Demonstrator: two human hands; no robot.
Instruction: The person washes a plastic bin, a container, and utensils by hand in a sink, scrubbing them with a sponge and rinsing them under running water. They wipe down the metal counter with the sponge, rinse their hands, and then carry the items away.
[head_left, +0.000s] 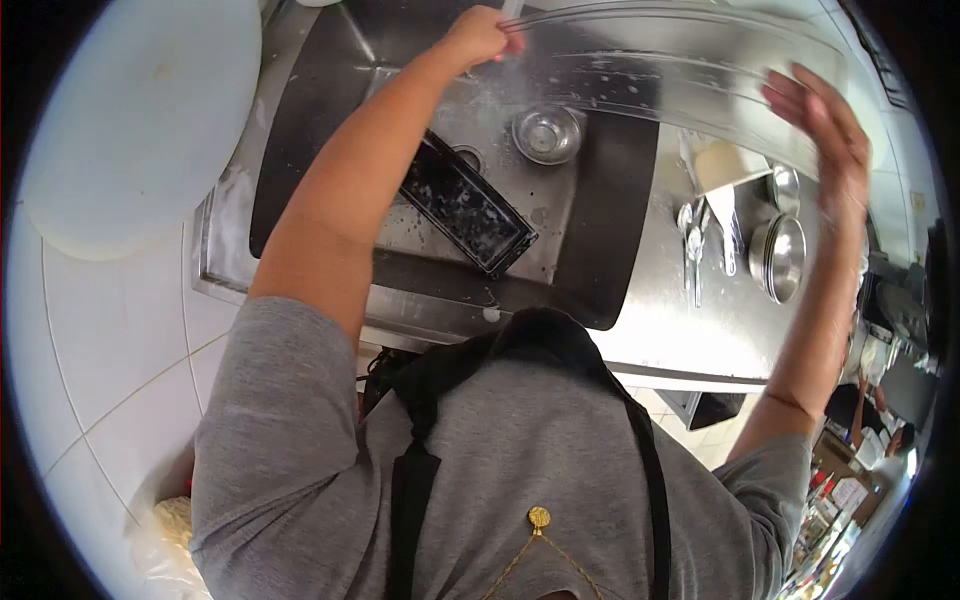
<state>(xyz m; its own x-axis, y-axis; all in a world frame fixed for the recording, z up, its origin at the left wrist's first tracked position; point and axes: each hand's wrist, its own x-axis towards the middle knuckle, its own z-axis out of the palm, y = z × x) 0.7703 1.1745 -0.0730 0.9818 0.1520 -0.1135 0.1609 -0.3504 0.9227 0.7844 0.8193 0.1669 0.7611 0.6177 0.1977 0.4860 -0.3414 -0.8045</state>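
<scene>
At the far left, a large round white board [145, 125] stands in front of the tiled wall [125, 340], beside the rim of the sink. The metal sink [600, 240] is wet, with dark side walls. A long black tray [468, 205] lies slanted inside it, spotted with pale foam or water, its upper end hidden by the left forearm. The left hand [480, 38] reaches over the back of the sink, fingers and thumb closed on the left end of a clear container [650, 75]. Below that container, a small shiny bowl [547, 134] sits on the sink floor, apart from the tray.

The container is held up tilted, stretching from above the sink to above the table [690, 335] on the right; wet streaks and drops mark it. On the table, spoons [696, 265] lie beside a white-handled utensil [725, 225]. Further right is a stack of metal bowls [786, 260]. The right hand [828, 125], slightly blurred, is open with fingers extended at the container's right end; whether it touches cannot be told.
</scene>
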